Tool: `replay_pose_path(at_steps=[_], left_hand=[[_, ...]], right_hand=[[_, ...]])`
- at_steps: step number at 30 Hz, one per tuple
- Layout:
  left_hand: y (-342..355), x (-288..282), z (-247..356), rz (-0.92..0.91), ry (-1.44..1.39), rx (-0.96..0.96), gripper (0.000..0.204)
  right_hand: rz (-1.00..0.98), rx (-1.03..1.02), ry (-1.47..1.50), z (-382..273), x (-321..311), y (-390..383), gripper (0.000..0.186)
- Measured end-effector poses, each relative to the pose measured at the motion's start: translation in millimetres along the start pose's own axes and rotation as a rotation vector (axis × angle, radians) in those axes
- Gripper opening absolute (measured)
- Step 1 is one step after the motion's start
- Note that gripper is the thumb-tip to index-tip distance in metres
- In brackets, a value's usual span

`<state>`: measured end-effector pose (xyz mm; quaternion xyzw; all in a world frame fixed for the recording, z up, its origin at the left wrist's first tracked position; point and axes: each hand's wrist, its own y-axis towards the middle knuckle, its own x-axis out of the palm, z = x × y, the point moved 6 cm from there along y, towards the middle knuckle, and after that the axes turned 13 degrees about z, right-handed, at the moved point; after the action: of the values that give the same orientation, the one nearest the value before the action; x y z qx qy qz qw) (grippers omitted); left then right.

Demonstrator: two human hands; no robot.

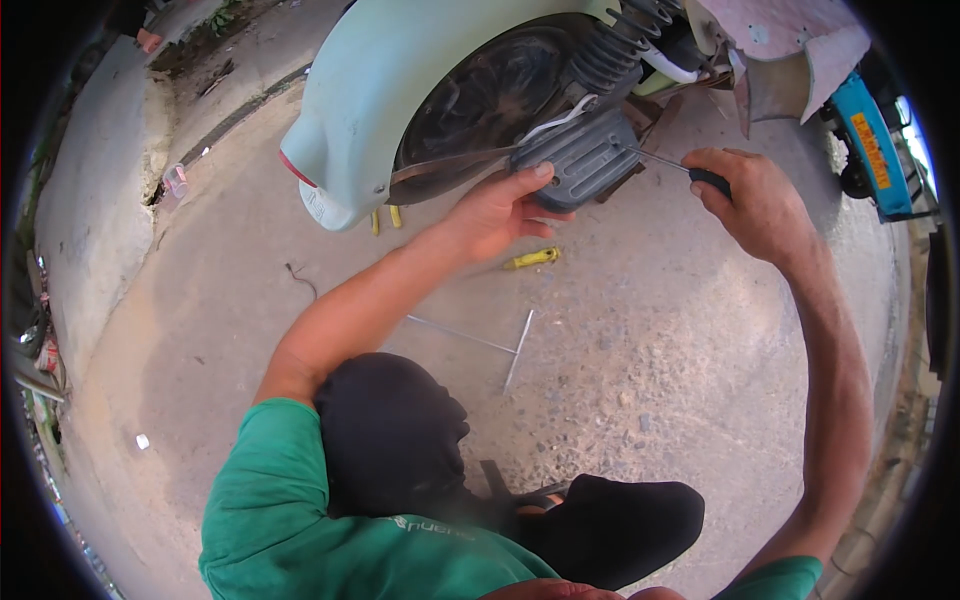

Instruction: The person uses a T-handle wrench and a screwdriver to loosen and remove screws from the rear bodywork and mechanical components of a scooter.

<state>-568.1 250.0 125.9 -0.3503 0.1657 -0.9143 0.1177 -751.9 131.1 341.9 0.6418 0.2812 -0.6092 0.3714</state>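
Note:
My left hand (495, 217) grips a dark grey ribbed box (580, 165) from its near left side, thumb on the top face and fingers underneath. The box sits beside the wheel (470, 110) of a pale green scooter (352, 115), with a white cable at its upper edge. In my right hand (755, 200), closed around the black handle, is a screwdriver (662, 160). Its thin shaft points left, and the tip meets the right part of the box's face; whether it sits in a screw is too small to tell.
A yellow-handled tool (533, 259) lies on the concrete below the box. Nearer me is a T-shaped metal wrench (517, 350). A black coil spring (620, 45) rises above the box. Loose pinkish body panels (780, 40) hang at upper right, near a blue vehicle (868, 140).

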Motion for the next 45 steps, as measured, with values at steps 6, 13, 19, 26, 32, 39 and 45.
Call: replay_pose_path(at_steps=[6, 13, 19, 26, 32, 39, 45], left_hand=[[0, 13, 2, 0.029, -0.153, -0.029, 0.046], [-6, 21, 7, 0.095, -0.097, -0.069, 0.041], [-18, 17, 14, 0.115, -0.085, -0.003, 0.040], [-5, 25, 4, 0.059, -0.117, 0.034, 0.041], [-6, 14, 7, 0.072, -0.128, 0.026, 0.040], [-4, 8, 1, 0.052, -0.087, -0.003, 0.043], [-13, -17, -7, -0.057, -0.086, -0.048, 0.043]], right_hand=[[-0.164, -0.161, -0.015, 24, 5, 44, 0.021], [-0.141, -0.189, -0.086, 20, 0, 43, 0.019], [0.123, 0.024, -0.020, -3, 26, -14, 0.019], [0.669, 0.414, 0.416, -13, 118, -81, 0.027], [0.530, 0.654, 0.758, -11, 136, -63, 0.029], [0.478, 0.809, 0.974, 17, 153, -120, 0.036], [0.163, 0.931, 0.892, 14, 222, -170, 0.043]])
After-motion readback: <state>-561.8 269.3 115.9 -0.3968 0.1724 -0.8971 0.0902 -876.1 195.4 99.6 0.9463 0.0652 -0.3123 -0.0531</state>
